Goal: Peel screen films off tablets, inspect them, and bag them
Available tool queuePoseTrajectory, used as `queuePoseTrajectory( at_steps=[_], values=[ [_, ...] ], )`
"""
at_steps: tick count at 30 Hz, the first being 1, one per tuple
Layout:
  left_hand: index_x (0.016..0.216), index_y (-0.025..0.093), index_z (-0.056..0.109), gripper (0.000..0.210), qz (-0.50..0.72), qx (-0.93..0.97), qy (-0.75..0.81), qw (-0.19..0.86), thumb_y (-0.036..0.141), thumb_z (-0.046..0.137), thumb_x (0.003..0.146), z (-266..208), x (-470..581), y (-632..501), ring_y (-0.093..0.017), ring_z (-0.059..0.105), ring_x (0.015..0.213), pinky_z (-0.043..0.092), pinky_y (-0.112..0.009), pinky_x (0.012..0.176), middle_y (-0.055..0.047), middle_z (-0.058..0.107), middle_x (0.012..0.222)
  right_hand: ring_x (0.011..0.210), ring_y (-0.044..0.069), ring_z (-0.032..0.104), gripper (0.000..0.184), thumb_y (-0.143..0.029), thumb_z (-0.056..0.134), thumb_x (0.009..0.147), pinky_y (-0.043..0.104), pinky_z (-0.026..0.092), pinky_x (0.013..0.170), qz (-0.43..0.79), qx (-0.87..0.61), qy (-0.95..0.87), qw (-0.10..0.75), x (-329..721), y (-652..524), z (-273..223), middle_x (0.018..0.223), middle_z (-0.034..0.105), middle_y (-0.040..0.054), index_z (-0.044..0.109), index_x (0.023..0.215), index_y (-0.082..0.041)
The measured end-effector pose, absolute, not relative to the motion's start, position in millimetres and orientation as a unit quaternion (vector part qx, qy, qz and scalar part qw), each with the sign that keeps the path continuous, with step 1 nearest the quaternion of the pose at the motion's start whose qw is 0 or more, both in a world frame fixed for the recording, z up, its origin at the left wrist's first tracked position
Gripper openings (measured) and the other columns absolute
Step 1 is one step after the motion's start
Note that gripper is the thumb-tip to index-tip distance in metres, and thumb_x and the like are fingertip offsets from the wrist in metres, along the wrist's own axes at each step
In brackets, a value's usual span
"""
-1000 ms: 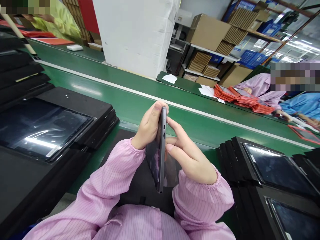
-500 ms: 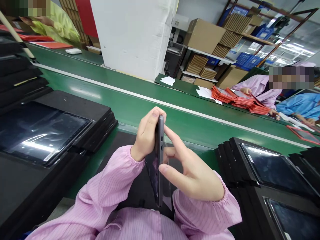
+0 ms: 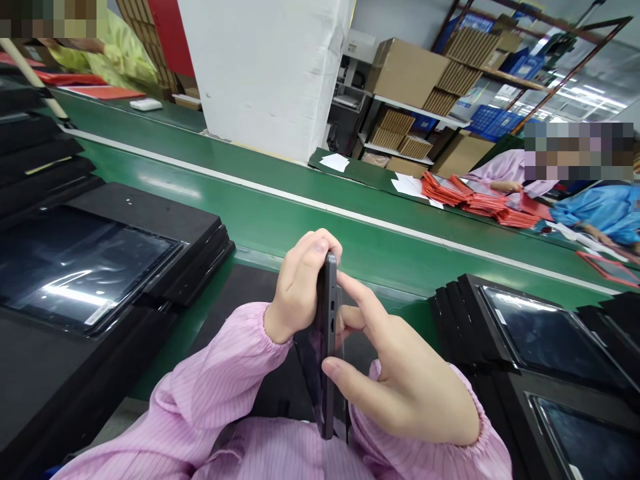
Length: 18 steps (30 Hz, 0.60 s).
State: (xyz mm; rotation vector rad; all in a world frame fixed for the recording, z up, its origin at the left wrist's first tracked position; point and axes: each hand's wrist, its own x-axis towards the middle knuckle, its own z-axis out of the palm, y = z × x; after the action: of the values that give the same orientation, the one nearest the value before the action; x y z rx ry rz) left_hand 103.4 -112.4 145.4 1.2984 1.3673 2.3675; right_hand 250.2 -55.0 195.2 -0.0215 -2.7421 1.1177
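Note:
A dark tablet [image 3: 330, 347] stands on edge in front of me, its narrow side with small port openings turned up towards my eyes. My left hand [image 3: 303, 283] is wrapped round its far end, thumb on the screen side. My right hand [image 3: 400, 367] grips it from the right, with the thumb against the near part of the edge and the other fingers at the back. Clear film shows at the tablet's back, beside the right fingers. Below lies a black foam pad [image 3: 225, 300], partly covered by my arms.
Stacked black foam trays with glossy screen panels stand at left [image 3: 90, 260] and right [image 3: 550, 333]. Beyond runs a green conveyor belt [image 3: 260, 217] with a white strip. Across it are red sleeves [image 3: 475, 193], paper sheets [image 3: 410, 185], a white pillar [image 3: 265, 80] and co-workers at both sides.
Both hands and the tablet have moved slightly nearer to me and to the right. The grip looks the same. At far right, a co-worker's hand has shifted over the red sleeves.

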Motion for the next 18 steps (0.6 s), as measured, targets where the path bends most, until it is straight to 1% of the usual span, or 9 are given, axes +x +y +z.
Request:
queuePoseTrajectory(
  at_steps=[4,7,10,12,13,14,16,17,18],
  values=[
    [0.072,0.021,0.049,0.039,0.784,0.422,0.451,0.054,0.033,0.033,0.105,145,109,-112,-0.019,0.045,0.069,0.037,-0.035,0.066,-0.003,0.047,0.072,0.071,0.017,0.065,0.068,-0.026,0.055,0.093,0.029,0.052,0.066,0.371,-0.052,-0.923,0.090,246,-62,196,0.082,0.070,0.0017,0.025,0.152,-0.013],
    [0.080,0.022,0.054,0.027,0.821,0.376,0.429,0.024,0.029,0.040,0.102,140,111,-104,-0.018,0.048,0.072,0.040,-0.032,0.067,-0.002,0.051,0.078,0.056,0.018,0.061,0.060,-0.035,0.056,0.092,0.028,0.043,0.053,0.346,-0.148,-0.919,0.121,232,-69,192,0.072,0.068,0.0008,0.039,0.145,-0.013],
    [0.091,0.023,0.058,0.015,0.849,0.312,0.426,0.001,0.024,0.044,0.097,127,98,-86,-0.017,0.054,0.084,0.044,-0.029,0.078,-0.002,0.056,0.088,0.052,0.017,0.058,0.037,-0.033,0.051,0.093,0.027,0.038,0.050,0.291,-0.216,-0.911,0.198,219,-69,189,0.069,0.067,0.0015,0.059,0.124,-0.017],
    [0.094,0.021,0.059,0.015,0.828,0.280,0.486,0.009,0.025,0.045,0.096,114,81,-72,-0.019,0.056,0.098,0.043,-0.031,0.091,-0.005,0.059,0.098,0.054,0.017,0.059,0.025,-0.030,0.049,0.094,0.027,0.040,0.053,0.255,-0.246,-0.903,0.245,217,-64,189,0.068,0.067,0.0014,0.065,0.108,-0.019],
    [0.099,0.021,0.060,0.016,0.809,0.262,0.525,0.024,0.027,0.045,0.095,107,71,-65,-0.020,0.055,0.105,0.041,-0.032,0.097,-0.006,0.060,0.105,0.054,0.017,0.060,0.022,-0.030,0.049,0.094,0.028,0.041,0.054,0.236,-0.259,-0.898,0.264,219,-61,189,0.067,0.067,0.0011,0.066,0.104,-0.019],
    [0.104,0.021,0.059,0.018,0.791,0.246,0.558,0.036,0.029,0.045,0.095,100,61,-58,-0.021,0.052,0.114,0.037,-0.035,0.104,-0.008,0.060,0.112,0.054,0.017,0.060,0.022,-0.030,0.049,0.095,0.028,0.043,0.054,0.219,-0.268,-0.896,0.277,223,-59,189,0.067,0.067,0.0009,0.066,0.104,-0.019],
    [0.111,0.021,0.058,0.021,0.776,0.214,0.592,0.029,0.030,0.049,0.095,87,44,-47,-0.021,0.046,0.129,0.028,-0.036,0.114,-0.010,0.057,0.126,0.053,0.018,0.062,0.028,-0.032,0.051,0.096,0.029,0.046,0.053,0.192,-0.267,-0.890,0.316,237,-60,181,0.067,0.068,0.0012,0.066,0.116,-0.019],
    [0.113,0.021,0.056,0.022,0.780,0.192,0.594,0.037,0.030,0.049,0.095,81,38,-43,-0.020,0.043,0.134,0.026,-0.035,0.117,-0.011,0.055,0.132,0.054,0.019,0.063,0.033,-0.032,0.052,0.096,0.030,0.048,0.053,0.183,-0.263,-0.884,0.341,245,-63,172,0.069,0.069,0.0022,0.063,0.124,-0.018],
    [0.112,0.021,0.056,0.021,0.787,0.173,0.589,0.053,0.032,0.049,0.095,76,33,-40,-0.020,0.043,0.135,0.028,-0.034,0.116,-0.011,0.054,0.133,0.057,0.021,0.066,0.039,-0.033,0.053,0.096,0.032,0.051,0.054,0.178,-0.264,-0.874,0.366,253,-69,159,0.073,0.071,0.0042,0.060,0.131,-0.017]
  ],
)
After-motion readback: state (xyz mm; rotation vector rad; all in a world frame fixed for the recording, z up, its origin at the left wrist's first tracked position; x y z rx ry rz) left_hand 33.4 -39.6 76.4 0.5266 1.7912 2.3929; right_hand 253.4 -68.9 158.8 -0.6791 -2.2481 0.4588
